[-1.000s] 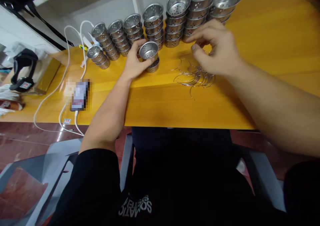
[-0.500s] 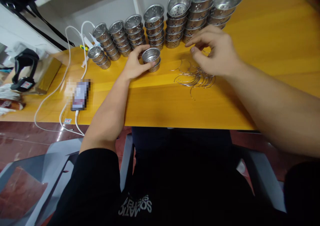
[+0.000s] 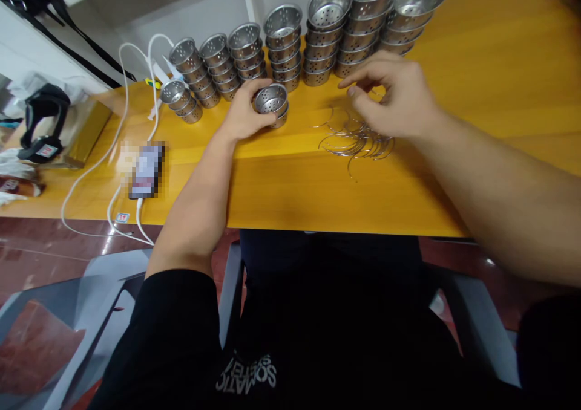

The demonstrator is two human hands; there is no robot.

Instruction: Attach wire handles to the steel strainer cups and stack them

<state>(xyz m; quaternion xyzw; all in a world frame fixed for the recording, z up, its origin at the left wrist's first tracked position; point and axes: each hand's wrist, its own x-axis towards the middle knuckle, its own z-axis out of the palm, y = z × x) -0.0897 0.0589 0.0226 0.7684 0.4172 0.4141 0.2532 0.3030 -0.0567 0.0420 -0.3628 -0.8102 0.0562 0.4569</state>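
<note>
Yellow wood grain spans the table (image 3: 290, 186), which bears a row of seven stacks of perforated metal cups (image 3: 323, 50) along its far side, the stacks growing broader toward the row's right end. Nearer the person than that row and beyond its left end, a grey plastic chair (image 3: 113, 268) stands below the table's edge. A black sleeve (image 3: 167, 319) covers the upper left arm, well in front of the row. Just in front of the row's third and fourth stacks from the left, the left hand (image 3: 245, 110) curves around a two-cup stack (image 3: 271, 98) and has hold of it, thumb against the near side, fingers around the far side; the cups sit nested and upright on the table. The right hand (image 3: 394, 92) hovers before the row's right half, loosely curled, with thumb and index fingertips apart; whether the folded fingers hold anything I cannot tell. Well left of the row, a black strapped device (image 3: 43, 126) rests on a cardboard box (image 3: 88, 129). Right before the row's left end leans a short stack of cups (image 3: 181, 101), and farther from the row, toward the person, lies a pixelated phone (image 3: 146, 171) with a white cable (image 3: 139, 209) plugged in. Smallest are the thin curved wires (image 3: 358, 141), spread loosely in front of the row's right half, partly beneath the right hand.
</note>
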